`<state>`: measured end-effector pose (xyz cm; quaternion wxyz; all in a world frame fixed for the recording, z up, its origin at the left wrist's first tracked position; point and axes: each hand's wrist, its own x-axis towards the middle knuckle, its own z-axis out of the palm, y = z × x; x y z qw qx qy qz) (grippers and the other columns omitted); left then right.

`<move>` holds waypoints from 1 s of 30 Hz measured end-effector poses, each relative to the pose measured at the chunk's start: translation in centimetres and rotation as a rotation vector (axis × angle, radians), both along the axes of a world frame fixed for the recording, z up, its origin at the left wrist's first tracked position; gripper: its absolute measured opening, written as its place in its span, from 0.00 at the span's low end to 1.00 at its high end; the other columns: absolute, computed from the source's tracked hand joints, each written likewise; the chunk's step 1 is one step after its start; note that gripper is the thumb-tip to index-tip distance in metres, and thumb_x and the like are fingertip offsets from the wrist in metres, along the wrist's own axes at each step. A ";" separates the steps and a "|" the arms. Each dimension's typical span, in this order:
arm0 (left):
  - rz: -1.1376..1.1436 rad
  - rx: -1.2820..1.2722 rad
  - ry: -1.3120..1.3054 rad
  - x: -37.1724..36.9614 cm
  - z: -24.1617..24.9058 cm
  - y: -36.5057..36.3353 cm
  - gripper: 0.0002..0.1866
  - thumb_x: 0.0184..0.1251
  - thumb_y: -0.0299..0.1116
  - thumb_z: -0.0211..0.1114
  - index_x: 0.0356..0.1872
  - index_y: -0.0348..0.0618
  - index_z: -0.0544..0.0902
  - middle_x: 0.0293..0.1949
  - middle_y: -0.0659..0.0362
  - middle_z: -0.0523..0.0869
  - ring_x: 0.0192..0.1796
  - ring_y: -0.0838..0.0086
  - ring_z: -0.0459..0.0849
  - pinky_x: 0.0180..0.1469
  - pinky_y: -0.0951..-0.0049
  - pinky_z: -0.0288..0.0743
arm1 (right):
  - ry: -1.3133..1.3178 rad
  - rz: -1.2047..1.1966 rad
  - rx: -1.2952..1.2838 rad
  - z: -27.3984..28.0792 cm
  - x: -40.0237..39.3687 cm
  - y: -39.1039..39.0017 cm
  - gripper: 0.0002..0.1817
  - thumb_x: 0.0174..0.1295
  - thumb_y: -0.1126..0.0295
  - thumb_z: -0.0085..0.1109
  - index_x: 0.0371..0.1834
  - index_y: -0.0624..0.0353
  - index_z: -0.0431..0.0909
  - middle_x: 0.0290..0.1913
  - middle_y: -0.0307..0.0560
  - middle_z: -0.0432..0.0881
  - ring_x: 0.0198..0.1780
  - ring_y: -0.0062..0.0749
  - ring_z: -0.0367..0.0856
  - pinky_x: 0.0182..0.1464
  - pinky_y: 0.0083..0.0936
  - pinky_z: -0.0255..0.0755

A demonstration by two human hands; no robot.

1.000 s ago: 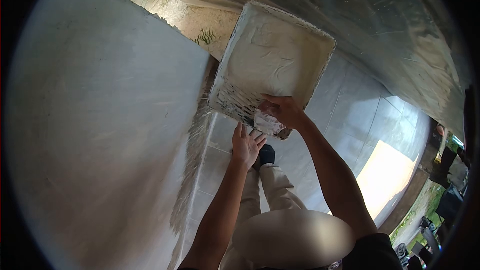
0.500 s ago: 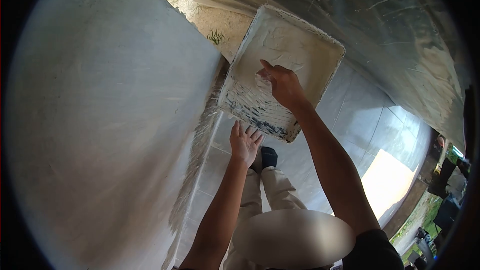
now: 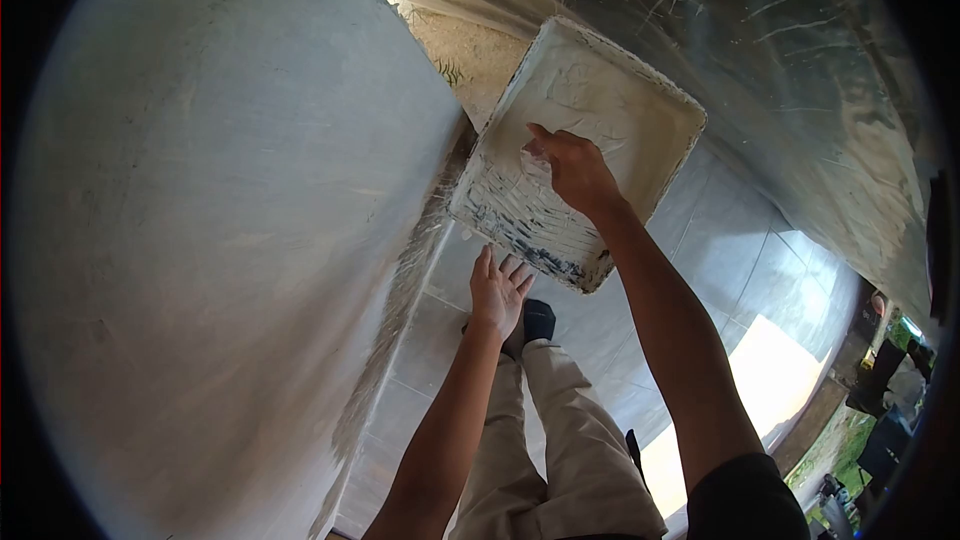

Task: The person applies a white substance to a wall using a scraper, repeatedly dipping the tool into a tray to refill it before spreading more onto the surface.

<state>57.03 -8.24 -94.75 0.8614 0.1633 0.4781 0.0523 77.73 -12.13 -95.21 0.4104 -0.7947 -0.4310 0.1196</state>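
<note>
A paint tray (image 3: 660, 202) with a crusted rim holds thick off-white paint (image 3: 610, 90), streaked over the ridged slope at its near end. Over the middle of the tray is my right hand (image 3: 578, 172), its index finger stretched out and the other fingers bent below it. I see no tool in it; whether the fingertips touch the paint cannot be made out. My left hand (image 3: 498, 292) is open, palm up, with its fingertips close to the tray's near edge and nothing in it.
A large pale grey wall (image 3: 240, 220) rises on the left, its base paint-spattered. Plastic sheeting (image 3: 790, 50) hangs at the upper right. Grey floor tiles (image 3: 700, 240) lie beneath, with my dark-socked foot (image 3: 539, 320) below the tray. Dark items (image 3: 885, 440) crowd the far right.
The tray and both hands appear slightly farther right and lower as the view shifts. More of my trousers shows. The hands keep nearly the same pose.
</note>
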 end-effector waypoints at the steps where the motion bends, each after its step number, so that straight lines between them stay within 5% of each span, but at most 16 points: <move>1: -0.008 0.008 -0.008 -0.1 -0.1 0.0 0.43 0.71 0.60 0.41 0.75 0.54 0.31 0.76 0.42 0.36 0.77 0.49 0.40 0.75 0.55 0.38 | -0.003 0.008 -0.014 0.1 0.2 0.0 0.26 0.51 0.87 0.49 0.57 0.61 0.75 0.39 0.52 0.84 0.42 0.46 0.83 0.47 0.36 0.78; 12: -0.073 0.040 0.021 -3.3 1.5 0.1 0.38 0.73 0.57 0.39 0.76 0.51 0.39 0.74 0.45 0.54 0.75 0.52 0.53 0.75 0.55 0.42 | 0.087 -0.103 -0.072 -1.0 -2.4 -2.1 0.25 0.55 0.85 0.48 0.58 0.61 0.75 0.41 0.54 0.85 0.42 0.46 0.84 0.46 0.36 0.76; 15: -0.094 0.078 0.030 -4.7 2.8 0.3 0.38 0.73 0.57 0.40 0.76 0.49 0.43 0.73 0.46 0.56 0.74 0.52 0.55 0.74 0.56 0.45 | 0.345 -0.224 -0.015 -0.5 -5.2 -3.4 0.27 0.58 0.84 0.52 0.63 0.58 0.72 0.39 0.52 0.85 0.35 0.31 0.83 0.40 0.26 0.75; 17: -0.116 0.121 0.031 -5.5 3.9 0.7 0.38 0.73 0.57 0.40 0.75 0.47 0.45 0.72 0.46 0.58 0.73 0.53 0.57 0.73 0.57 0.48 | 0.572 -0.361 -0.098 -0.2 -6.4 -4.2 0.26 0.62 0.82 0.52 0.66 0.58 0.69 0.38 0.42 0.85 0.31 0.20 0.77 0.36 0.20 0.73; 19: -0.138 0.176 0.029 -6.2 5.5 1.1 0.37 0.73 0.57 0.40 0.74 0.45 0.48 0.72 0.47 0.60 0.72 0.53 0.60 0.71 0.57 0.51 | 0.758 -0.340 0.127 -0.5 -7.5 -4.6 0.26 0.64 0.81 0.50 0.68 0.57 0.68 0.41 0.34 0.82 0.34 0.16 0.75 0.37 0.17 0.72; 22: -0.159 0.306 0.019 -6.9 8.4 2.0 0.36 0.73 0.56 0.41 0.73 0.44 0.52 0.69 0.48 0.65 0.69 0.57 0.65 0.68 0.59 0.56 | 1.112 -0.365 0.402 5.3 -9.1 -3.8 0.28 0.64 0.82 0.50 0.69 0.61 0.64 0.43 0.38 0.80 0.40 0.15 0.74 0.39 0.17 0.71; 30: -0.185 0.731 -0.117 -8.4 22.3 4.7 0.30 0.74 0.51 0.43 0.69 0.43 0.59 0.63 0.50 0.71 0.63 0.63 0.71 0.62 0.63 0.63 | 1.199 -0.237 0.713 20.6 -12.2 -0.7 0.13 0.64 0.82 0.49 0.52 0.66 0.74 0.40 0.42 0.81 0.36 0.22 0.79 0.39 0.20 0.74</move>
